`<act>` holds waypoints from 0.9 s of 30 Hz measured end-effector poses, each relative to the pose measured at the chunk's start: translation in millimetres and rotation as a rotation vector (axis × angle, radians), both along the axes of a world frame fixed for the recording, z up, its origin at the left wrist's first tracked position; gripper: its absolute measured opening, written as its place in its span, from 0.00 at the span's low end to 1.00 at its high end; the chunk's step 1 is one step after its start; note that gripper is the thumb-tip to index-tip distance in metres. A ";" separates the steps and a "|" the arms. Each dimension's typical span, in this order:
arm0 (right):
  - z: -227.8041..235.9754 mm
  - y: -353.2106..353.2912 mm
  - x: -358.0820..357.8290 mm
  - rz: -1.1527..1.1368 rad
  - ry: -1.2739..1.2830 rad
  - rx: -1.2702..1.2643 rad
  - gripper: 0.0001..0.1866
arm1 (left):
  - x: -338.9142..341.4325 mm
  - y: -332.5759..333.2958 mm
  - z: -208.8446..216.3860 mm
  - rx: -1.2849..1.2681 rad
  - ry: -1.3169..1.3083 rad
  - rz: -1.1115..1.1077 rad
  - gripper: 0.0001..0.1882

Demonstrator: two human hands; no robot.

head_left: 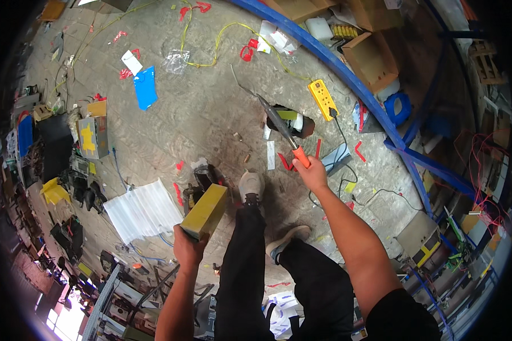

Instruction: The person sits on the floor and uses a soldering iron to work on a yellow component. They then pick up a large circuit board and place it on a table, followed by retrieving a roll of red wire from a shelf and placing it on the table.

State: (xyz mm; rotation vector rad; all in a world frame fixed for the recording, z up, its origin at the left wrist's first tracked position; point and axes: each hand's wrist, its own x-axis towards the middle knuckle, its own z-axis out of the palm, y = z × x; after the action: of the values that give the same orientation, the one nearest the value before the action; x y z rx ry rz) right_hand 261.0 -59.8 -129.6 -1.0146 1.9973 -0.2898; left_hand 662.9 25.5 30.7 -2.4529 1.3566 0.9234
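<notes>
In my right hand [311,174] is an orange-handled tool [277,122] with a dark, thick shaft and a thin, bent metal end, much like a large soldering iron. Its shaft passes over a dark, irregular object [301,124] on the floor. My left hand [189,248] grips the near end of a long, yellow rectangular block [206,209], tilted away from me. What it is made of, I cannot tell. Beside the block's far end lies a black object [206,176]. My shoe [251,186] stands between the two hands.
A yellow power strip [322,99] with a black plug and cord lies to the right. Past it runs a blue metal beam [335,59], with cardboard boxes [371,61] behind. White corrugated sheeting [142,210] and a carton [93,137] lie left. Red scraps and a blue sheet [145,88] litter the floor.
</notes>
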 end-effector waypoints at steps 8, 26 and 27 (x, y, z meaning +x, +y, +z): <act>-20.2 -4.8 -15.2 -0.025 -0.075 -0.094 0.19 | 2.4 -4.2 -2.9 0.089 -0.021 0.012 0.38; 222.4 94.6 -96.6 0.216 -0.005 0.118 0.34 | 1.4 7.1 71.1 0.079 0.075 0.111 0.40; 243.8 101.9 -101.0 0.222 -0.007 0.052 0.32 | 8.9 11.5 79.7 0.025 0.079 0.081 0.40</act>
State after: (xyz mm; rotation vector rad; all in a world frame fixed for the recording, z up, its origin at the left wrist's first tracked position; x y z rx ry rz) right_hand 160.0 42.1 114.2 -1.1879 1.8558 -0.1204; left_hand 671.8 36.9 110.5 -2.4936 1.2698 1.0603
